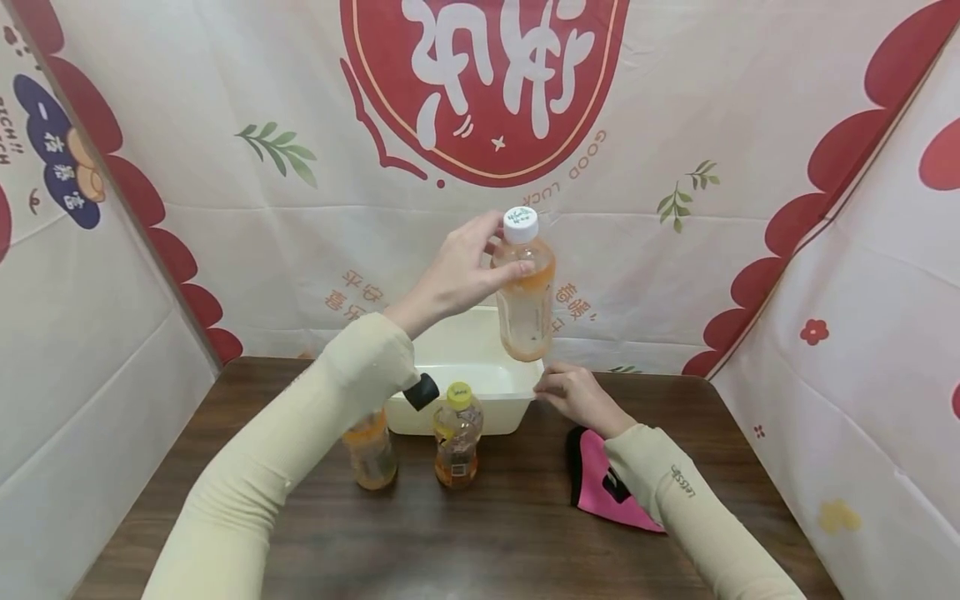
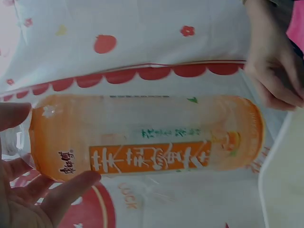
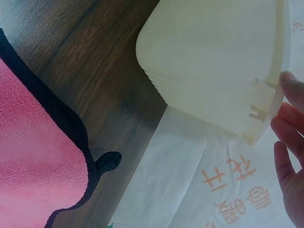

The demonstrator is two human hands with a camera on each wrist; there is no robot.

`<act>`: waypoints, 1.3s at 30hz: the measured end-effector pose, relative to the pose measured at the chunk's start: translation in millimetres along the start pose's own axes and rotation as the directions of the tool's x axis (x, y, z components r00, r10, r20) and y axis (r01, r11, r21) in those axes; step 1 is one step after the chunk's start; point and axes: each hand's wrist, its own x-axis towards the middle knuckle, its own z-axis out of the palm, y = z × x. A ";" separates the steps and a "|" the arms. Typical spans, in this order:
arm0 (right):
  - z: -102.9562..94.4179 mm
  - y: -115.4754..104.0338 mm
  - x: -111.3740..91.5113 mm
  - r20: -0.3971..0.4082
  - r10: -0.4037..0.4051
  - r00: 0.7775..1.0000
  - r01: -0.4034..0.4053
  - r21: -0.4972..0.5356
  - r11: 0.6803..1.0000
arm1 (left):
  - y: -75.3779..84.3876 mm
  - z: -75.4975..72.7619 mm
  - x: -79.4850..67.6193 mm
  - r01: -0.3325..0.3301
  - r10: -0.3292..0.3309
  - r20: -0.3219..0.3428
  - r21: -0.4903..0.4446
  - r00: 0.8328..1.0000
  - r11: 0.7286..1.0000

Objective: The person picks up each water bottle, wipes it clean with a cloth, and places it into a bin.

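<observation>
In the head view my left hand (image 1: 457, 271) grips a clear plastic drink bottle (image 1: 525, 308) by its upper part, below the white cap. The bottle hangs upright in the air over the right part of a cream plastic bin (image 1: 506, 417). Up close in the left wrist view, orange label bands and printed characters show on the bottle (image 2: 152, 128). My right hand (image 1: 581, 396) pinches the bin's right rim. Thumb and fingers of the right hand (image 3: 292, 137) meet at that rim in the right wrist view.
A yellow-capped bottle (image 1: 457, 450) stands before the bin. Left of it, another orange-banded bottle (image 1: 371, 458) is partly hidden by my left sleeve. A pink cloth with black edging (image 1: 607, 492) lies under my right forearm on the dark wooden table (image 1: 480, 542). Printed curtains surround the table.
</observation>
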 end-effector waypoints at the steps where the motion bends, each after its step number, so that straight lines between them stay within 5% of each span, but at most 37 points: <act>1: 0.1 -0.1 -0.1 0.000 0.004 1.000 -0.004 -0.003 1.000 | -3.7 1.1 2.6 0.009 -0.009 0.016 -0.007 1.000 1.000; 16: -2.1 -1.6 -0.9 0.016 0.050 0.999 -0.050 -0.027 0.998 | -58.7 24.1 32.0 0.070 -0.066 0.136 -0.027 0.989 0.997; 25: -0.5 -1.5 -1.8 0.011 0.038 0.999 -0.038 -0.029 0.999 | -90.2 50.8 40.5 0.126 -0.127 0.265 0.022 0.956 0.992; 39: -0.4 -2.3 -1.5 -0.018 0.032 0.999 -0.033 -0.036 0.999 | -128.7 75.2 35.2 0.083 -0.139 0.413 0.149 0.900 0.985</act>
